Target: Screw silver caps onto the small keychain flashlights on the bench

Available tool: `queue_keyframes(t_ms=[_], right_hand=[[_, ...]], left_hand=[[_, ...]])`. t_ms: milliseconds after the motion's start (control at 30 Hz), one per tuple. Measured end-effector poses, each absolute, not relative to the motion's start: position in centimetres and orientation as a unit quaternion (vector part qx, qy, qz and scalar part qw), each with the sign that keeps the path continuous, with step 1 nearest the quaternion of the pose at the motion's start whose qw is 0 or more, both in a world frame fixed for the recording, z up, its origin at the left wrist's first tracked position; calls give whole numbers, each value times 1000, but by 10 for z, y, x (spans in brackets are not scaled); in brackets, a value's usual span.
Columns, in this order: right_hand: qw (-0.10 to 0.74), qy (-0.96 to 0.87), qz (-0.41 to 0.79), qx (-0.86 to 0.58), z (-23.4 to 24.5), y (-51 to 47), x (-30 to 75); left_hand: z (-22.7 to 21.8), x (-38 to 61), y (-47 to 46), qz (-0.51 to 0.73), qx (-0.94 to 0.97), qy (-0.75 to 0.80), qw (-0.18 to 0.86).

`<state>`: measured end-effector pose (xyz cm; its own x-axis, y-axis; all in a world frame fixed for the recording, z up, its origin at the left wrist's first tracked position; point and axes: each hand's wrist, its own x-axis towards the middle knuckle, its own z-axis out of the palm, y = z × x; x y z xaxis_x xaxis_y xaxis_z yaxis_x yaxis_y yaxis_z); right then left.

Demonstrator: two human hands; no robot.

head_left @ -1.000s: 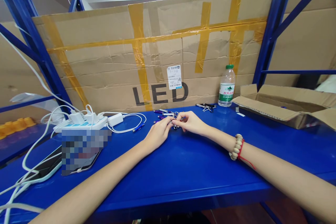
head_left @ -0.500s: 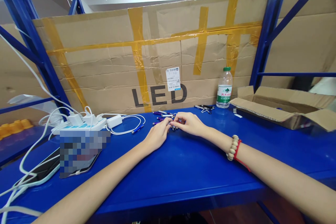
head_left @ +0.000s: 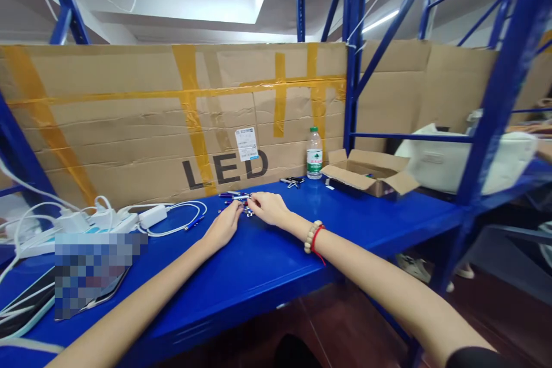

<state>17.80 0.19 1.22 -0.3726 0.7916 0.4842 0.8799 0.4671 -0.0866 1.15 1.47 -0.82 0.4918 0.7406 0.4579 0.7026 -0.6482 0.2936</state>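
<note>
My left hand [head_left: 225, 225] and my right hand [head_left: 268, 208] meet over the blue shelf top [head_left: 241, 276], fingertips close together. Both are closed, with fingers pinched. Whatever lies between them is too small and hidden to name. Right behind and around the fingertips is a small pile of blue and silver pen-like sticks [head_left: 228, 195]. Small metal bits [head_left: 249, 214] show just under my fingers. A beaded bracelet [head_left: 311, 237] and a red cord circle my right wrist.
To the left are a white power strip [head_left: 125, 223] with cables, a lone blue pen-like stick [head_left: 194, 222] and a phone [head_left: 30, 302]. At the back right are dark and silver small items [head_left: 293, 181], a water bottle [head_left: 314, 155] and an open cardboard box [head_left: 345, 175]. Cardboard [head_left: 146, 126] walls the back.
The view has swung right and up, bringing more of the right side, a white bag and the floor into sight. My hands stay pinched together at the pile.
</note>
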Motion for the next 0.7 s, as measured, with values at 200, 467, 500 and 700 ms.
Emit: queue_keyframes(t_ms=[200, 467, 500, 700], right_hand=[[183, -816, -100, -539, 10, -15, 194], [134, -800, -116, -574, 19, -55, 205], [128, -800, -124, -573, 22, -63, 206], [100, -813, -166, -550, 40, -104, 211]], left_hand=[[2, 10, -26, 242, 813, 528, -30], [3, 12, -86, 258, 776, 575, -8], [3, 12, -90, 258, 770, 583, -13], [4, 17, -104, 220, 739, 634, -63]])
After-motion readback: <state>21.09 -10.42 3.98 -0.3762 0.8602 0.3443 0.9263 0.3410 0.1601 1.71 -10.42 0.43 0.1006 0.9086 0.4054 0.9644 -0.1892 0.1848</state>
